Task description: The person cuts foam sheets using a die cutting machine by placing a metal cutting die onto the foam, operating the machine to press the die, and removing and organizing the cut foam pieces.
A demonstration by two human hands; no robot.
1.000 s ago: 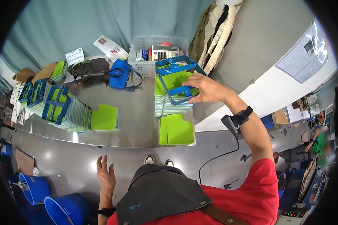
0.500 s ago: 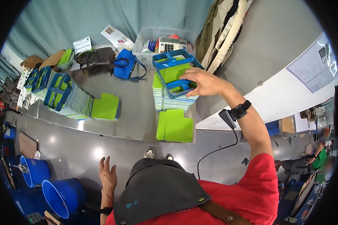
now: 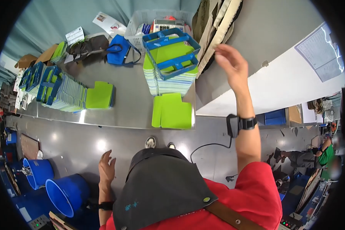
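My right hand is raised over the right side of the table, fingers apart and nothing in them. To its left, a blue cutting die, an open frame with crossbars, lies on top of a tall stack of green-topped cut sheets; the hand is apart from it. In front of that stack lies a flat bright green cut piece near the table edge. Down beside my body hangs my left hand, empty, its fingers loosely spread.
Further left stand more stacked sheets with blue dies, beside green pieces. A white basket holding a calculator, a blue bag and dark material sit behind. Blue bins stand on the floor.
My right hand has let go of the blue cutting die and moved up and right, away from the stack. The die stays on top of the stack. The view has shifted slightly.
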